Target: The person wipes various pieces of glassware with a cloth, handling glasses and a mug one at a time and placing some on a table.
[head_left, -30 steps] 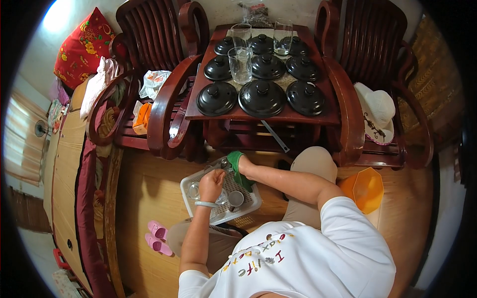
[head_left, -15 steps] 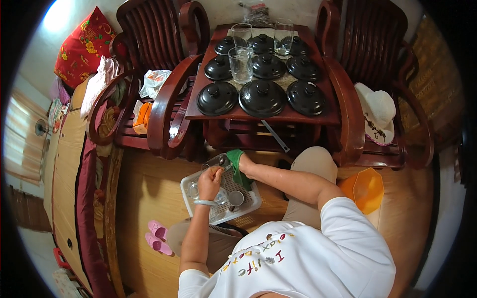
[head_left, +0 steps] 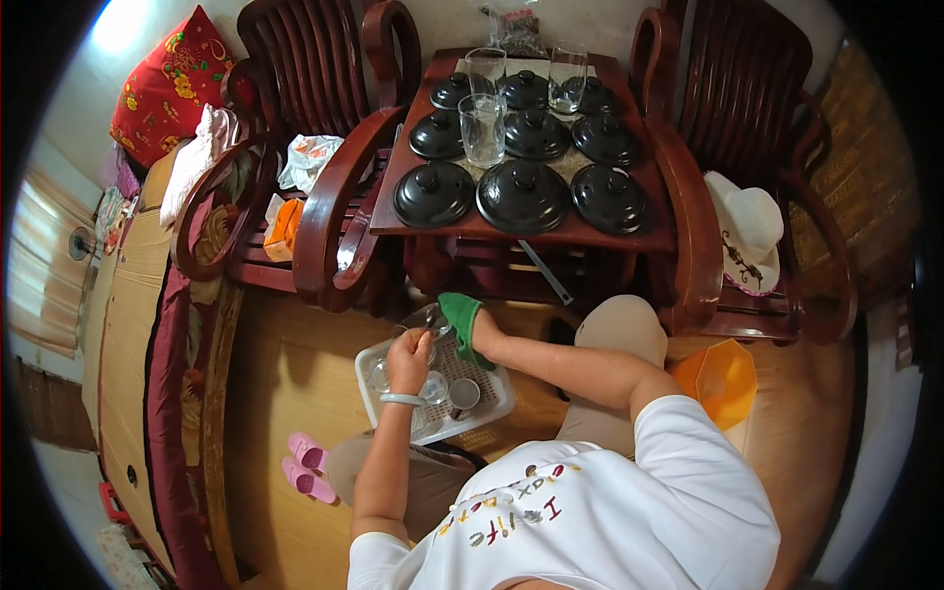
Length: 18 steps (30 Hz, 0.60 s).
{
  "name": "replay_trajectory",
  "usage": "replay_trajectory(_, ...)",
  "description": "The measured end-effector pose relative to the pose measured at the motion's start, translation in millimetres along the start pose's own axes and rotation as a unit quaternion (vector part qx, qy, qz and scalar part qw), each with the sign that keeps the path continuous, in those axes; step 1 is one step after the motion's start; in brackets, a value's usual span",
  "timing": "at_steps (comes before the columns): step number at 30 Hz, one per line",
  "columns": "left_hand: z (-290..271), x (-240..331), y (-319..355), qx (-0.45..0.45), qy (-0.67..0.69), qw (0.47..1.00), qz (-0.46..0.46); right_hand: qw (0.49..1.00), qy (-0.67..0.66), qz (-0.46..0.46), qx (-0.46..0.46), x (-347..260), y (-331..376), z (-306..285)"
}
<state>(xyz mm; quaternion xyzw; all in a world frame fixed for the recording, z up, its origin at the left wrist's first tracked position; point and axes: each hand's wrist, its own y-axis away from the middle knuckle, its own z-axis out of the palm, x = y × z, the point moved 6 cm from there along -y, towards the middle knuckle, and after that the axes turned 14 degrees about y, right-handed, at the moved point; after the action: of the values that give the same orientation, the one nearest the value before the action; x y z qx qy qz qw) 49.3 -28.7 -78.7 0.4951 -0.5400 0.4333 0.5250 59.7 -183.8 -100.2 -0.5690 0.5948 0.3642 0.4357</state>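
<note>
My left hand [head_left: 407,360] gripped a clear glass [head_left: 421,323] over the white tray [head_left: 492,401] on the floor, my right hand [head_left: 476,329] clutched a green cloth [head_left: 460,315] against it, beyond them a table [head_left: 423,224] of black lids [head_left: 523,195].

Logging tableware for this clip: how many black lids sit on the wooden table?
8 black lids on the table: three front, three middle, two visible at the back behind the glasses; another may be hidden.

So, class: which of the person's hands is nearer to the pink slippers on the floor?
Left. The left hand, holding a glass over the tray, lies closer to the pink slippers; the right hand is farther right.
</note>
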Motion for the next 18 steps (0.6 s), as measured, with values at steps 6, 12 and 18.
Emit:
replay_trajectory(6, 8.2, 19.8, 10.8, -0.024, -0.14, 0.988, 0.051, 0.973, 0.097, -0.208, -0.026, -48.1, 30.0, 4.0)
replay_trajectory(12, 26.6, 44.8, 23.2, -0.132, -0.316, 0.937, 0.063, 0.952, 0.203, -0.229, -0.014, -27.6, 25.4, 5.6)
replay_trajectory(18, 31.4, 68.2, 35.2, -0.304, -0.195, 0.931, 0.06, 0.941, 0.129, -0.026, -0.31, 18.4, 8.4, 22.7)
